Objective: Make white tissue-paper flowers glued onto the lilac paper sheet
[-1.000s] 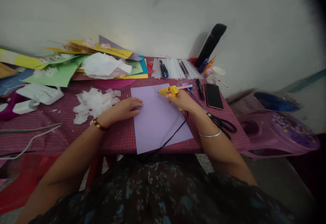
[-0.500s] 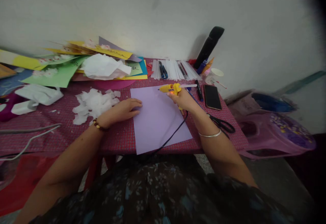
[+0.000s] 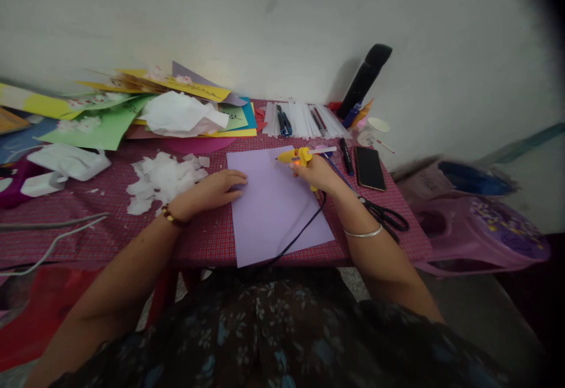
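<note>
A sheet of purple paper [image 3: 269, 217] lies on the table in front of me. My left hand [image 3: 216, 189] rests at its left edge, fingers stretched out and holding nothing. My right hand [image 3: 318, 175] is wrapped round a yellow hot glue gun [image 3: 295, 156], whose nozzle points left over the upper part of the sheet. A small orange light glows on the gun, and a white glue stick [image 3: 324, 151] sticks out of its back. The black cord [image 3: 296, 239] runs down across the paper. Beside my left hand sits a heap of torn white paper pieces [image 3: 163, 182].
Scissors [image 3: 385, 216], a phone [image 3: 370, 168] and a black marker [image 3: 346, 156] lie on the right. Along the back are white strips with a utility knife [image 3: 283, 120]. Coloured cards [image 3: 110, 120] pile up at the left. A pink stool [image 3: 472, 241] stands beyond the table's right edge.
The glue gun's back end has shifted slightly left and the glue stick shows less length behind it. My left hand stays at the paper's edge.
</note>
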Action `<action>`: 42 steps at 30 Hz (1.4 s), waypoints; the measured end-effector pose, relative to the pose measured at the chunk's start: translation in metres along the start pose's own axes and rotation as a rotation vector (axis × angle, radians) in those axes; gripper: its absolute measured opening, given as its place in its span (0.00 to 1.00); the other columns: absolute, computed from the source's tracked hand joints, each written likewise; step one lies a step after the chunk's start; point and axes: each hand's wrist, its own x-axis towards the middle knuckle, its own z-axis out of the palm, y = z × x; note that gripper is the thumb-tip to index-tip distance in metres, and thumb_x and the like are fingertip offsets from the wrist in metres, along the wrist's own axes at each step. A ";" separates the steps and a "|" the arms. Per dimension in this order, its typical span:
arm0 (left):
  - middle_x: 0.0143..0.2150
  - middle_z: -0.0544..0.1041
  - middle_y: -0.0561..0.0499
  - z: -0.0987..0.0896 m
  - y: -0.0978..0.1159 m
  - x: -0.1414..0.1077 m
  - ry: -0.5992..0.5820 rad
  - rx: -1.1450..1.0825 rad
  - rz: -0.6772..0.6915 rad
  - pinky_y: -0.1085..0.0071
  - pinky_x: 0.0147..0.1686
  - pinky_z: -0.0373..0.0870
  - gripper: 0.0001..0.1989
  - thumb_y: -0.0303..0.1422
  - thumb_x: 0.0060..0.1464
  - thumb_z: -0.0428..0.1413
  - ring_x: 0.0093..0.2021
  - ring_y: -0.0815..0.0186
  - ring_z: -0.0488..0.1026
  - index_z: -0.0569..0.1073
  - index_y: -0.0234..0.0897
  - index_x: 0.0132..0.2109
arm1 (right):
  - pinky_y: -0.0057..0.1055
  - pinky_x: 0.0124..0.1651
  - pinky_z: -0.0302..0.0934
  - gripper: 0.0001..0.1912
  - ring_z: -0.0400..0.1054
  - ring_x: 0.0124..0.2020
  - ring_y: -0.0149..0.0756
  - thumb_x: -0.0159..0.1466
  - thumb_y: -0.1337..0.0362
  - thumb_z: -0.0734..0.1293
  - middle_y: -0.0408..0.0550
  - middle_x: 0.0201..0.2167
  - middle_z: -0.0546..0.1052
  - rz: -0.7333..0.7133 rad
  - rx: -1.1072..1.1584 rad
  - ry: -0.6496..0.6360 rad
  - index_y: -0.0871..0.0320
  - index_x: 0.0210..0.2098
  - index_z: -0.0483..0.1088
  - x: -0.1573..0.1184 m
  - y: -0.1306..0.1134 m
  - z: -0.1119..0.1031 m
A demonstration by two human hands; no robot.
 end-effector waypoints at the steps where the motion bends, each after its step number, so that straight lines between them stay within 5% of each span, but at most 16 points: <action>1: 0.61 0.72 0.39 0.000 0.000 0.000 -0.002 0.002 0.002 0.56 0.64 0.62 0.18 0.34 0.62 0.48 0.61 0.57 0.68 0.73 0.33 0.54 | 0.31 0.37 0.64 0.15 0.73 0.35 0.39 0.63 0.56 0.67 0.53 0.34 0.80 0.006 -0.019 0.003 0.62 0.42 0.74 0.000 0.000 0.000; 15: 0.61 0.72 0.40 -0.001 0.001 -0.001 0.002 -0.001 -0.005 0.55 0.64 0.62 0.18 0.35 0.62 0.48 0.61 0.56 0.68 0.73 0.34 0.54 | 0.32 0.38 0.63 0.17 0.73 0.36 0.41 0.63 0.55 0.66 0.52 0.36 0.81 0.025 -0.156 -0.034 0.60 0.44 0.76 -0.002 -0.002 -0.005; 31: 0.62 0.72 0.41 0.000 -0.002 0.000 0.000 -0.006 0.000 0.55 0.64 0.62 0.17 0.35 0.62 0.48 0.61 0.56 0.68 0.73 0.36 0.53 | 0.30 0.33 0.61 0.11 0.70 0.29 0.35 0.63 0.58 0.64 0.49 0.29 0.78 0.004 -0.063 -0.240 0.60 0.32 0.71 -0.010 -0.014 -0.012; 42: 0.61 0.72 0.39 -0.002 0.002 -0.001 0.007 -0.034 -0.010 0.54 0.64 0.61 0.17 0.34 0.61 0.48 0.61 0.55 0.68 0.74 0.34 0.53 | 0.31 0.33 0.64 0.15 0.71 0.30 0.36 0.62 0.56 0.65 0.51 0.31 0.79 0.001 0.132 -0.024 0.61 0.40 0.74 -0.005 -0.011 -0.010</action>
